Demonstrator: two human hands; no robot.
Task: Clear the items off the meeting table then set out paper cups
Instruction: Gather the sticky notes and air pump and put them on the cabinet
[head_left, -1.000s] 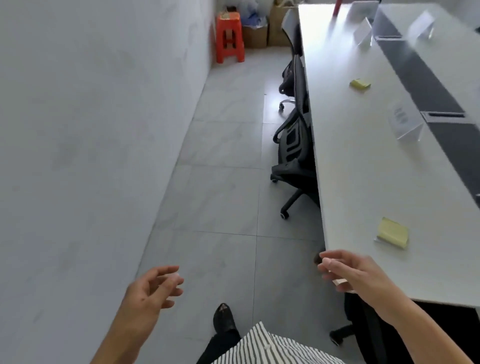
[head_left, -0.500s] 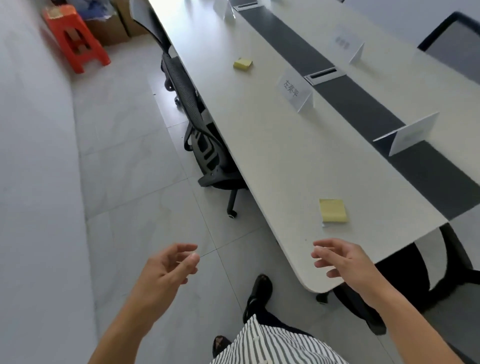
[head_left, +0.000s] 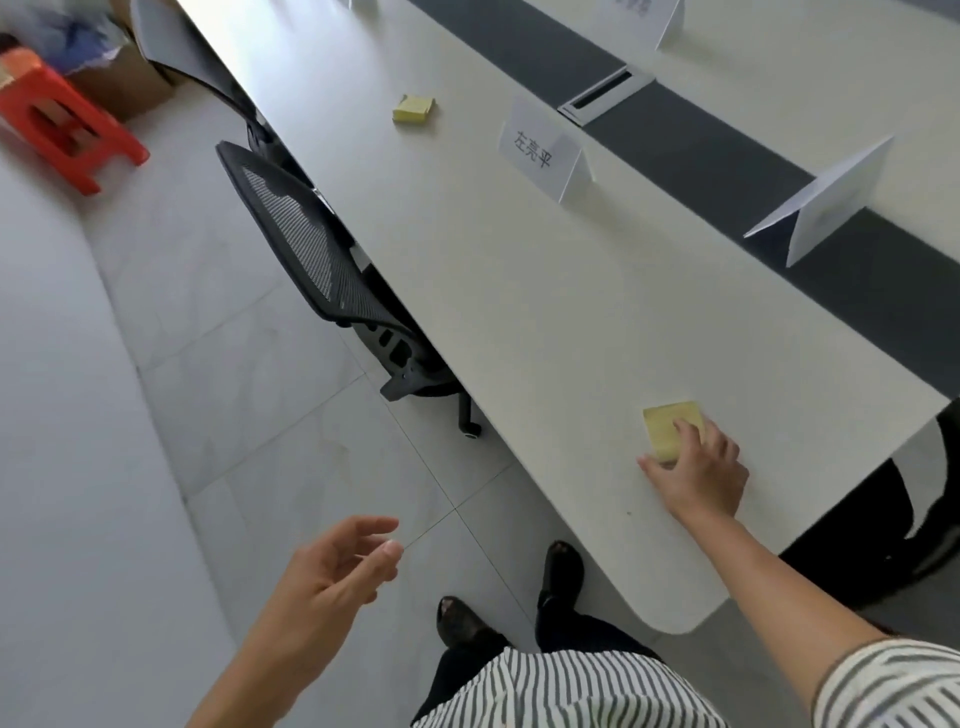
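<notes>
Office meeting room: table (head_left: 519, 312), name cards (head_left: 540, 148)

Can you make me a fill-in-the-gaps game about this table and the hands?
1. The right hand touches the sticky notes, which are ___ in colour.
2. The left hand hangs over the floor and holds ___.
3. The chair tucked under the table is ___ in colour.

Missing words: yellow; nothing; black.
</notes>
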